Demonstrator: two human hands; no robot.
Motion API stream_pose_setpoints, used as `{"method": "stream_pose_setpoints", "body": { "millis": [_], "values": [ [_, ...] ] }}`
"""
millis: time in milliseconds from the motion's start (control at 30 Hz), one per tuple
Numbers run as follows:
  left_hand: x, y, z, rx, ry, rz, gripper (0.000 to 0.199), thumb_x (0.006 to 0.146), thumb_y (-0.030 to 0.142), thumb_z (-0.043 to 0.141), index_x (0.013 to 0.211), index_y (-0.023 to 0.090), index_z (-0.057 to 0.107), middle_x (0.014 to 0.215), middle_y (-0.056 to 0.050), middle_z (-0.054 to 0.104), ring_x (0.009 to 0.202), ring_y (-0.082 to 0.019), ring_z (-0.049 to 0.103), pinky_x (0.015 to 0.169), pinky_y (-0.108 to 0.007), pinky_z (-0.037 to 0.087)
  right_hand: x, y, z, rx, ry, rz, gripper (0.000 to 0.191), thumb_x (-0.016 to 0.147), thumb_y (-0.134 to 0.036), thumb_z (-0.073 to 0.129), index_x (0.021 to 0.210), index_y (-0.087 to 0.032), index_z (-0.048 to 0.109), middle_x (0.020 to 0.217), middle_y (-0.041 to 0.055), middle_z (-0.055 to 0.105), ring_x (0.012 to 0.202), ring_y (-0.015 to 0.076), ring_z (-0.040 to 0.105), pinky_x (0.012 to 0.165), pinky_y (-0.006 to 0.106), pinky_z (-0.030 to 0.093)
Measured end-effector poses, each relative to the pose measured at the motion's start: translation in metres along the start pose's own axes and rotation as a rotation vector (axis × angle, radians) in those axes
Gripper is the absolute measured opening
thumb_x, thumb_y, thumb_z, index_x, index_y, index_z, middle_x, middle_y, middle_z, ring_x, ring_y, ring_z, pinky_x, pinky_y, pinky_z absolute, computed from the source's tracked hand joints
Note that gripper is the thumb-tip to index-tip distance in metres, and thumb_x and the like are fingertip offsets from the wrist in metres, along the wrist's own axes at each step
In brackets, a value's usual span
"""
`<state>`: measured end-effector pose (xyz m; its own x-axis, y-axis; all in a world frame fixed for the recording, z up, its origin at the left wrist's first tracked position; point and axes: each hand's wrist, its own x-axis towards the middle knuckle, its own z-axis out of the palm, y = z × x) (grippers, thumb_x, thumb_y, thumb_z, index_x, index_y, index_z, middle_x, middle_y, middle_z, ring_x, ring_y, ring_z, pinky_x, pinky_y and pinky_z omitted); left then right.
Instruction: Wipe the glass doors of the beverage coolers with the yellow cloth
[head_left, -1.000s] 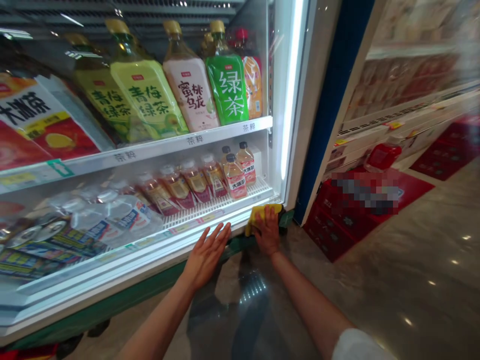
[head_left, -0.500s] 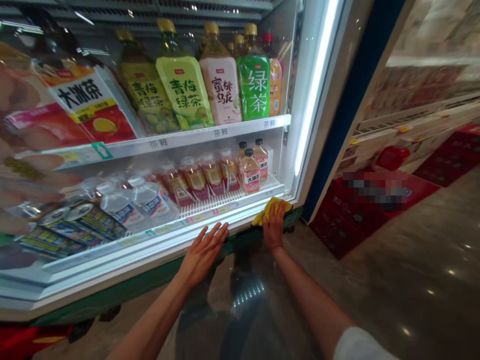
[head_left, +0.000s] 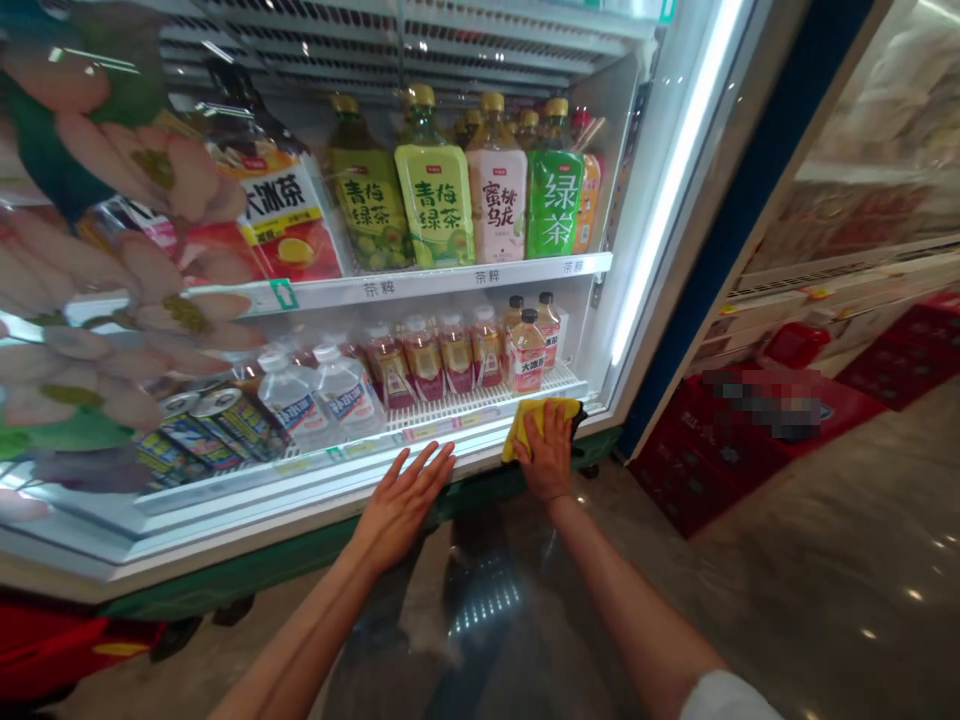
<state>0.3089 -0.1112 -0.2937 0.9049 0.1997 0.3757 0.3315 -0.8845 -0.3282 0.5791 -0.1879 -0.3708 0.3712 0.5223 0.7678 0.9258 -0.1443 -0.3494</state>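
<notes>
My right hand (head_left: 549, 455) presses a yellow cloth (head_left: 525, 420) against the lower right part of a glass-front drinks fridge, just above its bottom frame (head_left: 480, 458). A dark edge of the cloth shows beside the fingers. To the left, my left hand (head_left: 401, 505) lies with its fingers stretched out against the same bottom frame, holding nothing. Behind the glass, near the cloth, stand small bottles with black caps (head_left: 528, 350) and a row of amber drink bottles (head_left: 454, 355).
Large tea bottles (head_left: 433, 190) fill the shelf above. A flower picture (head_left: 157, 200) covers the glass at left. Red cartons (head_left: 697, 460) stand on the floor right of the fridge, and a red object (head_left: 60, 640) sits at lower left. The shiny floor (head_left: 480, 640) reflects lights.
The view has swung left, showing more of the fridge and the flower picture. Both hands have shifted slightly left along the frame, and more of the cloth lies spread against the glass.
</notes>
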Motion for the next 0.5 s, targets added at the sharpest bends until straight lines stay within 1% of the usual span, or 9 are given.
{"method": "stream_pose_setpoints", "body": {
  "millis": [67, 133, 167, 233, 300, 333, 400, 433, 500],
  "values": [
    [-0.007, -0.005, -0.004, -0.007, 0.002, -0.025, 0.072, 0.087, 0.011, 0.051, 0.157, 0.023, 0.039, 0.163, -0.002, 0.039, 0.155, -0.020, 0.027, 0.130, -0.041, 0.001, 0.019, 0.006, -0.005, 0.009, 0.080, 0.129, 0.062, 0.102, -0.037, 0.042, 0.160, -0.019, 0.032, 0.172, 0.0154, 0.006, 0.158, 0.0355, 0.000, 0.120, 0.070, 0.021],
    [-0.014, -0.009, -0.008, -0.007, 0.001, -0.039, 0.073, 0.087, 0.011, 0.051, 0.158, 0.023, 0.037, 0.163, -0.002, 0.039, 0.155, -0.020, 0.027, 0.130, -0.042, 0.004, 0.037, -0.006, -0.003, 0.013, 0.136, 0.216, 0.067, 0.102, -0.039, 0.039, 0.162, -0.015, 0.023, 0.172, 0.0173, -0.002, 0.158, 0.0369, -0.006, 0.118, 0.073, 0.020],
    [-0.017, -0.011, -0.009, -0.004, 0.000, -0.042, 0.073, 0.087, 0.010, 0.050, 0.158, 0.024, 0.036, 0.163, -0.002, 0.040, 0.155, -0.020, 0.028, 0.130, -0.042, 0.006, 0.041, -0.017, 0.000, 0.009, 0.137, 0.222, 0.067, 0.102, -0.040, 0.039, 0.162, -0.015, 0.023, 0.172, 0.0173, -0.002, 0.158, 0.0376, -0.008, 0.118, 0.073, 0.019],
    [-0.023, -0.014, -0.011, 0.004, -0.005, -0.042, 0.074, 0.087, 0.009, 0.048, 0.158, 0.025, 0.036, 0.162, -0.002, 0.040, 0.154, -0.020, 0.029, 0.130, -0.042, 0.008, 0.034, -0.040, 0.010, -0.006, 0.082, 0.152, 0.063, 0.100, -0.041, 0.045, 0.158, -0.019, 0.036, 0.172, 0.0157, 0.008, 0.158, 0.0386, -0.004, 0.119, 0.073, 0.017],
    [-0.027, -0.017, -0.012, 0.016, -0.008, -0.043, 0.074, 0.086, 0.008, 0.047, 0.158, 0.025, 0.037, 0.162, -0.001, 0.041, 0.153, -0.020, 0.031, 0.130, -0.042, 0.008, 0.013, -0.053, 0.018, -0.012, -0.023, 0.008, 0.052, 0.097, -0.040, 0.054, 0.148, -0.027, 0.053, 0.168, 0.0122, 0.028, 0.158, 0.0382, 0.009, 0.120, 0.072, 0.017],
    [-0.030, -0.018, -0.012, 0.021, -0.009, -0.044, 0.074, 0.086, 0.007, 0.047, 0.157, 0.026, 0.038, 0.162, -0.001, 0.041, 0.153, -0.019, 0.031, 0.130, -0.042, 0.007, 0.001, -0.053, 0.020, -0.007, -0.083, -0.068, 0.046, 0.096, -0.038, 0.058, 0.141, -0.031, 0.060, 0.163, 0.0100, 0.038, 0.156, 0.0372, 0.016, 0.120, 0.071, 0.017],
    [-0.035, -0.020, -0.013, 0.031, -0.010, -0.051, 0.072, 0.086, 0.007, 0.046, 0.156, 0.026, 0.041, 0.162, 0.000, 0.042, 0.153, -0.019, 0.032, 0.130, -0.042, 0.005, -0.017, -0.041, 0.017, 0.008, -0.185, -0.184, 0.039, 0.093, -0.033, 0.061, 0.132, -0.038, 0.066, 0.155, 0.0061, 0.051, 0.152, 0.0344, 0.029, 0.121, 0.069, 0.019],
    [-0.039, -0.022, -0.013, 0.035, -0.013, -0.055, 0.071, 0.086, 0.006, 0.046, 0.155, 0.026, 0.042, 0.161, 0.000, 0.042, 0.153, -0.019, 0.032, 0.130, -0.042, 0.004, -0.020, -0.032, 0.014, 0.009, -0.207, -0.210, 0.039, 0.093, -0.030, 0.061, 0.130, -0.039, 0.067, 0.153, 0.0053, 0.054, 0.151, 0.0332, 0.032, 0.121, 0.069, 0.020],
    [-0.049, -0.027, -0.015, 0.043, -0.023, -0.060, 0.069, 0.087, 0.007, 0.045, 0.153, 0.025, 0.045, 0.161, 0.001, 0.042, 0.152, -0.019, 0.033, 0.130, -0.043, 0.002, -0.015, -0.019, 0.007, -0.013, -0.178, -0.183, 0.041, 0.093, -0.028, 0.059, 0.133, -0.035, 0.066, 0.156, 0.0068, 0.049, 0.153, 0.0331, 0.028, 0.121, 0.069, 0.020]
  ]
}}
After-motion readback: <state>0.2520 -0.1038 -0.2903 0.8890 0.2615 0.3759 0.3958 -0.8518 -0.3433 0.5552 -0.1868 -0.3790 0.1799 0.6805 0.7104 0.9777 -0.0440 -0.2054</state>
